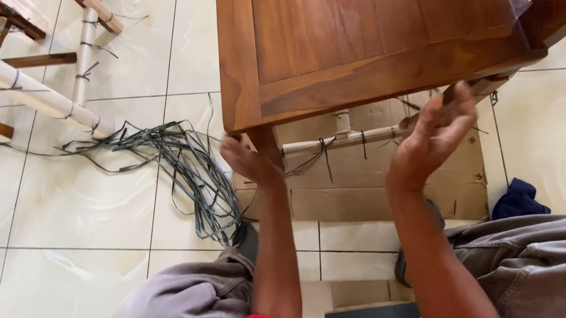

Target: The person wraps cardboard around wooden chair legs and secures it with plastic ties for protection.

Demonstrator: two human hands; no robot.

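The left hand (249, 162) grips the leg of the brown wooden table (353, 28), fingers closed around it. The right hand (432, 141), fingers spread apart, touches the table's underside edge.

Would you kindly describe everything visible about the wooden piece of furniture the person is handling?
The wooden furniture piece is reddish-brown, polished hardwood with a framed top of parallel boards. It fills the upper middle of the view, standing over flattened cardboard on pale floor tiles. A leg shows under its near left corner, and a paper-wrapped rail tied with dark strapping runs beneath. The left hand grips near that leg; the right hand touches the underside at the near right.
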